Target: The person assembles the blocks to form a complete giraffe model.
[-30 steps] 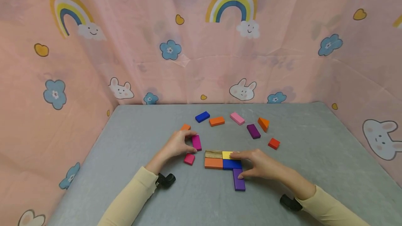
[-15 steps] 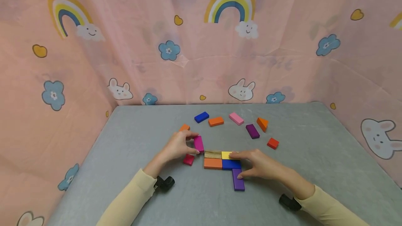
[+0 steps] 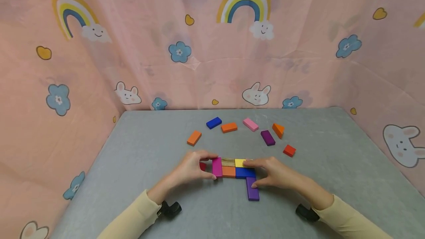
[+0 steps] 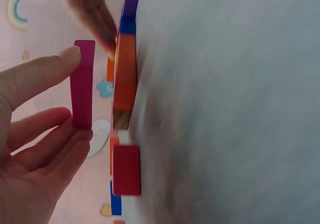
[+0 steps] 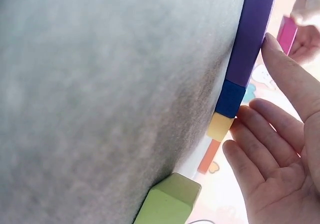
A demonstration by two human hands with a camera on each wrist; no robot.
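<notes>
My left hand (image 3: 192, 167) pinches a magenta block (image 3: 217, 167) by its two ends. In the left wrist view this block is raised off the table, and in the head view it overlaps the left end of a flat arrangement. That arrangement has a wood-grain block (image 3: 228, 162), a yellow block (image 3: 239, 163), an orange block (image 3: 228, 172), a blue block (image 3: 245, 172) and a purple block (image 3: 253, 193) pointing toward me. My right hand (image 3: 279, 173) rests with a fingertip at the yellow block and the thumb on the purple one. A red block (image 4: 126, 170) lies beside my left hand.
Behind the arrangement lie several loose blocks, among them an orange one (image 3: 194, 138), a pink one (image 3: 250, 124), a dark purple one (image 3: 268, 138) and a red one (image 3: 289, 151). A green block (image 5: 167, 204) appears in the right wrist view. A patterned curtain (image 3: 212, 73) borders the grey table (image 3: 149, 132).
My left hand has carried the magenta block right and toward me, to the arrangement's left end, uncovering the rear orange block. My right hand has stayed in place.
</notes>
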